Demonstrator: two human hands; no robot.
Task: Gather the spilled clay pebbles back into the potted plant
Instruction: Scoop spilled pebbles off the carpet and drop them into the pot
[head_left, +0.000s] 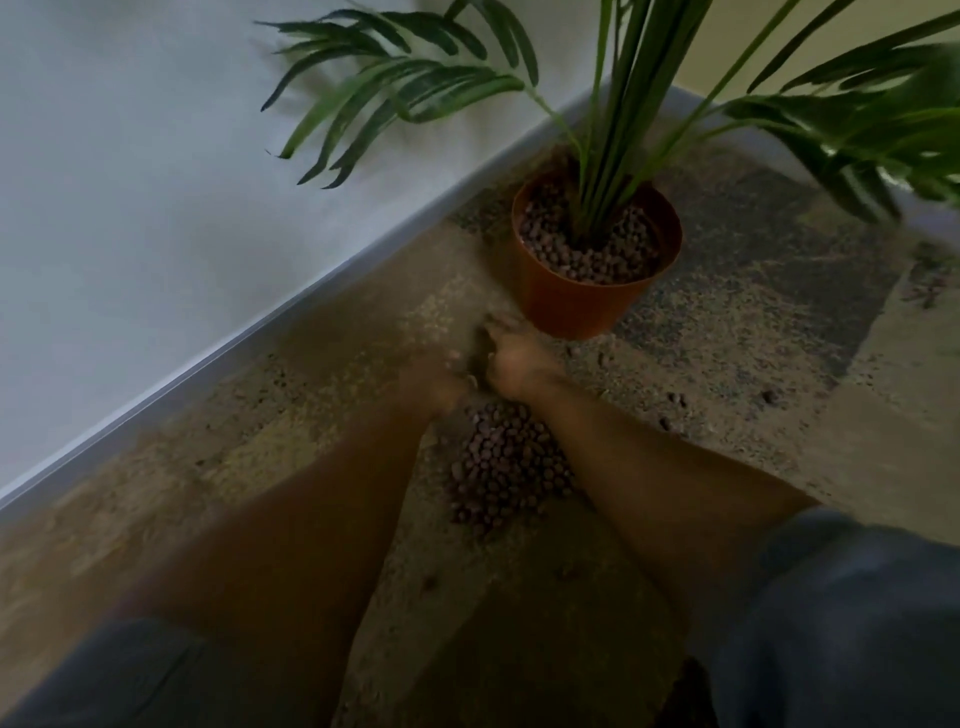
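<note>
An orange plastic pot (566, 306) stands on the floor near the wall, with a green palm plant (618, 130) in it and brown clay pebbles (597, 254) filling its top. A pile of spilled clay pebbles (506, 462) lies on the floor between my forearms. My left hand (431, 379) and my right hand (514, 358) are pressed together just beyond the pile, a short way in front of the pot. Both are blurred, and their fingers curl around a dark scoop of pebbles between them.
A few stray pebbles (675, 400) lie scattered to the right on the mottled brown floor (753, 322). A white wall with a grey skirting board (260, 332) runs diagonally on the left. Palm fronds (857, 135) hang over the floor at the right.
</note>
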